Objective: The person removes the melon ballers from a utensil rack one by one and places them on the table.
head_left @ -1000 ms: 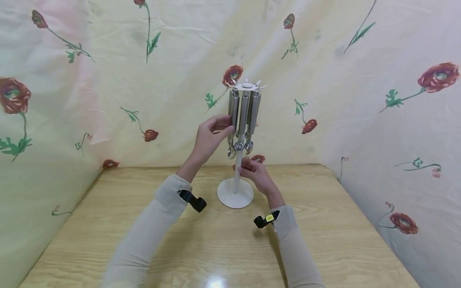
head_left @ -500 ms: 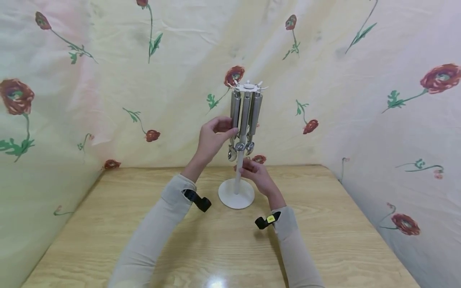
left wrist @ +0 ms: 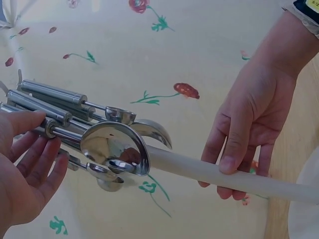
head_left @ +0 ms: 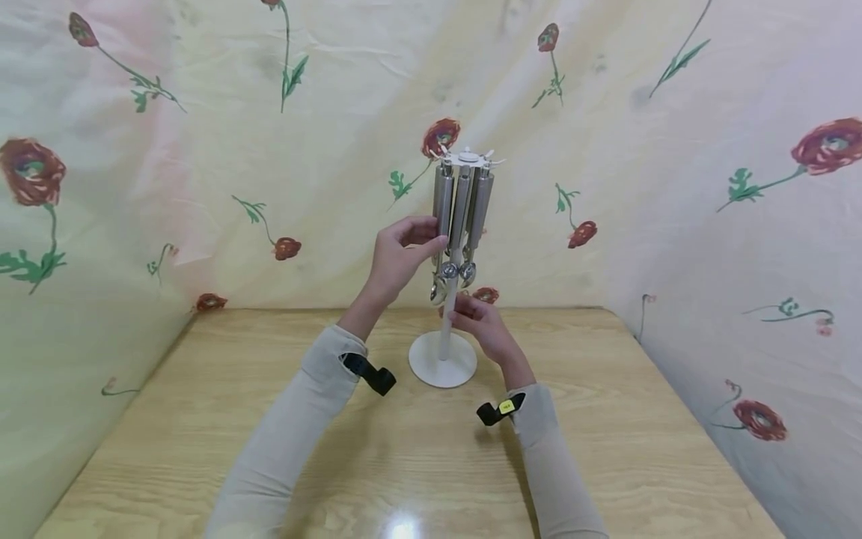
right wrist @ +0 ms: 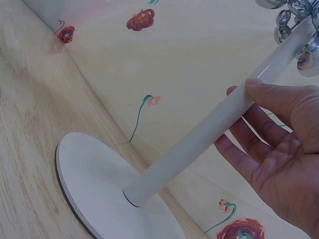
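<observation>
The white rack (head_left: 445,340) stands on the wooden table (head_left: 377,464), near the back edge and roughly midway between the left and right edges. Its round base (right wrist: 99,184) rests on the surface; the post (right wrist: 189,144) rises to a top disc (head_left: 469,158) with hooks. Metal utensils (head_left: 461,206) hang below the disc, handles up, bowls down, grouped close around the post; their exact number cannot be told. The left hand (head_left: 393,258) pinches the handle of one ladle (left wrist: 109,144) between thumb and fingers, near the lower end of the grip. The right hand (head_left: 488,328) holds the post below the bowls, thumb on one side, fingers reaching behind. Whether the ladle sits fully on its hook cannot be confirmed, since the left hand covers part of the handle in the left wrist view. For good handling, the right hand should brace the post lightly and low, preventing tilt without dragging the base. The left hand should guide the handle vertically, with small motions. Caution: neighbouring bowls lie very near one another, so a sideways swing is likely to knock them.
</observation>
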`<state>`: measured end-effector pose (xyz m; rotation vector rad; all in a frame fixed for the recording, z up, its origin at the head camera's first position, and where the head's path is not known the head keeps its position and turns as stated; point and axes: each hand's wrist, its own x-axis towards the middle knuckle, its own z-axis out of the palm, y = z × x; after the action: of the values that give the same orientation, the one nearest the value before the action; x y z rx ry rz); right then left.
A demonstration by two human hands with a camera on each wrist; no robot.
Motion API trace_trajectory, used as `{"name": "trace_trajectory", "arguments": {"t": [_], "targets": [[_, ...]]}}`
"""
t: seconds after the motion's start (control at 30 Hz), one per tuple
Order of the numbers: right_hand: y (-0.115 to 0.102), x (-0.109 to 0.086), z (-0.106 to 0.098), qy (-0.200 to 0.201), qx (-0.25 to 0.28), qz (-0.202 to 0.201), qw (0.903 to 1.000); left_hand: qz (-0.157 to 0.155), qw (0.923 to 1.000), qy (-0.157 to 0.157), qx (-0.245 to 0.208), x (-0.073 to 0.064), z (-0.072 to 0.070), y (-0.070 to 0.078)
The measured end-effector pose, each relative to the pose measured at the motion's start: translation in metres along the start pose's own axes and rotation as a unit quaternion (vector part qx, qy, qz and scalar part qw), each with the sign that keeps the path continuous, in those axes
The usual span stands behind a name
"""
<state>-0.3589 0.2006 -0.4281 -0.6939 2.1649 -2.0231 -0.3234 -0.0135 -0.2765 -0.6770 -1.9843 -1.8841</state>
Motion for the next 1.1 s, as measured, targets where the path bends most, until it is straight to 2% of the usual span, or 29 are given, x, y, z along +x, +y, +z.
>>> {"name": "trace_trajectory", "arguments": {"t": [0.47, 0.6, 0.73, 0.83, 0.97, 1.1], "targets": [[0.0, 0.0, 0.0, 0.001, -0.003, 0.001, 1.0, 0.049, 0.9983, 0.03, -0.004, 0.0, -0.007, 0.014], [-0.001, 0.0, 0.001, 0.0, 0.001, -0.003, 1.0, 0.049, 0.9982, 0.035, 0.0, -0.004, -0.011, 0.016], [-0.001, -0.001, 0.001, 0.0, 0.007, -0.002, 1.0, 0.033, 0.9987, 0.036, 0.015, -0.01, -0.017, 0.009], [0.0, 0.0, 0.0, 0.002, 0.005, 0.002, 1.0, 0.012, 0.9989, 0.038, 0.024, -0.017, -0.024, -0.002], [0.0, 0.0, 0.001, 0.007, 0.007, 0.006, 0.9999, -0.028, 0.9988, 0.035, 0.02, -0.027, -0.033, -0.021], [0.002, 0.002, 0.002, 0.003, 0.01, 0.003, 0.9999, -0.081, 0.9961, 0.035, 0.009, -0.039, -0.043, -0.043]]}}
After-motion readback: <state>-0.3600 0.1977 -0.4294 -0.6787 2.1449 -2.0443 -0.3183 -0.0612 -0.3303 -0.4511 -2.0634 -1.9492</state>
